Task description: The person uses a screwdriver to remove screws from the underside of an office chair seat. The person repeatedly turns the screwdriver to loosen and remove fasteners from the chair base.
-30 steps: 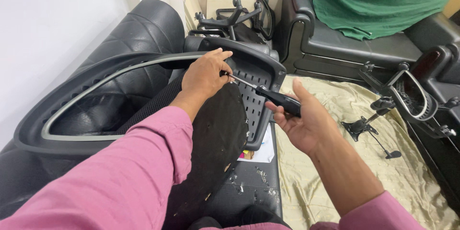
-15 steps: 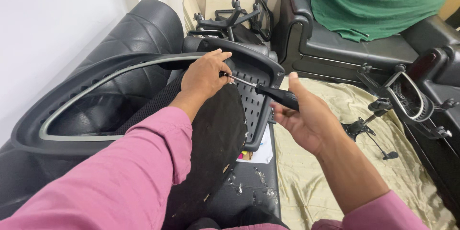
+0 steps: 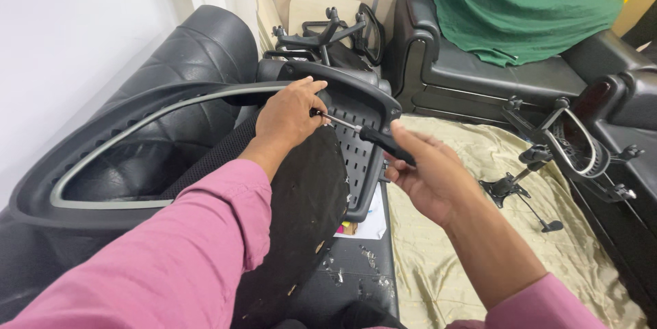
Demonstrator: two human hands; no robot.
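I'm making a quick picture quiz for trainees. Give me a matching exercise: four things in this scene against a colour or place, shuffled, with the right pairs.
Things:
1. screwdriver
2. cloth on the sofa
3. floor sheet
4. left hand

Descriptions:
A. green
B. pale gold
C. resting on the chair frame
D. held in the right hand

Pairs: 1-D, 2-A, 3-B, 4-C
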